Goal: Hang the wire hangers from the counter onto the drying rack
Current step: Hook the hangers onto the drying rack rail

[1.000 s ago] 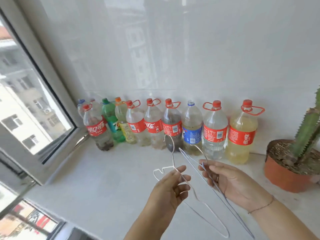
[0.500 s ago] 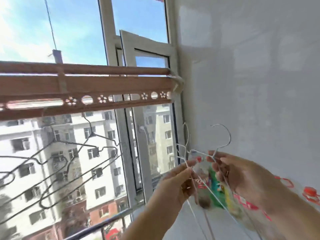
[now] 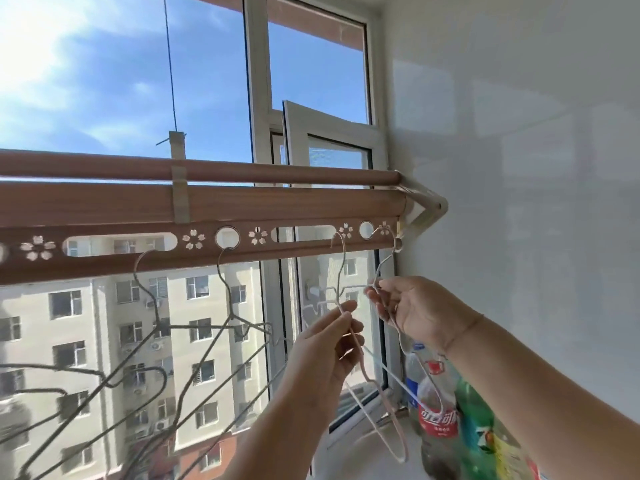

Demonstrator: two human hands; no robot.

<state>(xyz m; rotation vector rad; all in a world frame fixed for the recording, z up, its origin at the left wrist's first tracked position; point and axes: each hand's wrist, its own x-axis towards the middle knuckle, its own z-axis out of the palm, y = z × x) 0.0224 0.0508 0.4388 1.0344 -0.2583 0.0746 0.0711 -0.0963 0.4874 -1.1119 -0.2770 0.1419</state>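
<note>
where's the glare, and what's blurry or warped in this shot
Head view: sun glare washes out the sky at top left. The bottles at lower right are smeared with blur. The drying rack looks slightly bowed by the wide-angle lens. The left hand and right hand, pinching wire hangers, look sharp.

glossy white wall (image 3: 519,168) right. white-framed window (image 3: 258,98) left, one pane ajar. bright blue sky (image 3: 86,81), pale apartment block (image 3: 104,323) outside. plastic bottles (image 3: 436,420) near right.
</note>
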